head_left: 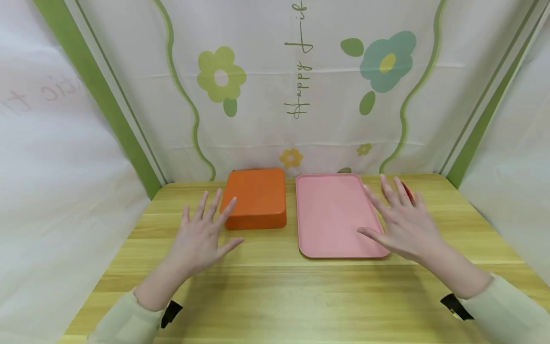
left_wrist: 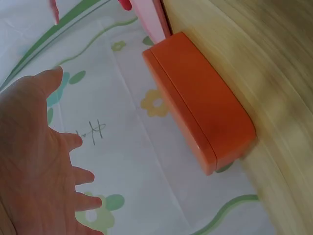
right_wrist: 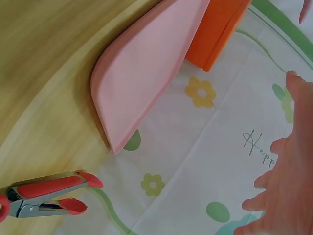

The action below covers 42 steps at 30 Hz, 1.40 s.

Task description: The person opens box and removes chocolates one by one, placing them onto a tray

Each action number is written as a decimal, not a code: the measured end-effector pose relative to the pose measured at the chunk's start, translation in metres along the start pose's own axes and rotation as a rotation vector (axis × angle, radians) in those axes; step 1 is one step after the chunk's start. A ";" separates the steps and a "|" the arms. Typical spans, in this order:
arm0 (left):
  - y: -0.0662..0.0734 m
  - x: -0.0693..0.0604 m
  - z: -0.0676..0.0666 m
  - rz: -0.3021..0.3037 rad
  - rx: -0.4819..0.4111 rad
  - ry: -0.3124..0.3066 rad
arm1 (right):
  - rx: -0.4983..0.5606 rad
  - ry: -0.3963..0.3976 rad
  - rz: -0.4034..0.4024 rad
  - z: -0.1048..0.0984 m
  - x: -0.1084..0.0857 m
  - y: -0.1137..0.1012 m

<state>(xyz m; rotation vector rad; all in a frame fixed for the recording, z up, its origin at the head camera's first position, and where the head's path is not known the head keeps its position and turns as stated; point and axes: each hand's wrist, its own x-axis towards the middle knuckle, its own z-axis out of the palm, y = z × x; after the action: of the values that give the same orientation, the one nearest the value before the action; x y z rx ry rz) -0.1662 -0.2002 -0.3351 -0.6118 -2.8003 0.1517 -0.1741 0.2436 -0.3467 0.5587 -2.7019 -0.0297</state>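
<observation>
Flowery white cloth (head_left: 258,110) hung behind a wooden table (head_left: 275,298). Near the middle of the head view sat an orange box (head_left: 256,193), with a pink tray (head_left: 333,215) just right of it. The left hand (head_left: 199,241), lower left, was near the box, fingers spread apart. Lower right, the right hand (head_left: 407,227) hid some of the tray's edge, fingers apart too. Red-and-grey tongs (right_wrist: 49,187) lay lower left in the right wrist view.

Plain orange rounded box (head_left: 256,193) & plain pink rectangular tray (head_left: 331,215) shown.
White fabric backdrop (head_left: 258,124) is printed w/ grn, teal & yel. flowers (head_left: 234,76), wavy grn lines (head_left: 195,129); yel. wooden tabletop (head_left: 275,298) is streaked w/ brn grain.
</observation>
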 end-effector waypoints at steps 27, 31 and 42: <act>-0.051 0.034 0.031 -0.088 -0.113 -0.025 | 0.159 -0.121 0.028 0.013 0.085 -0.022; -0.057 0.043 0.037 -0.097 -0.133 -0.043 | 0.167 -0.134 0.035 0.017 0.100 -0.030; -0.067 0.061 0.057 -0.155 -0.216 -0.077 | 0.268 -0.158 0.039 0.046 0.126 -0.062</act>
<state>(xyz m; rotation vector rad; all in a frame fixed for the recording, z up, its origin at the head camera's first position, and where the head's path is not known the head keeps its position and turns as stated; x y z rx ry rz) -0.2619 -0.2375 -0.3647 -0.4401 -2.9476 -0.1634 -0.2744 0.1351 -0.3497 0.6028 -2.8906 0.3158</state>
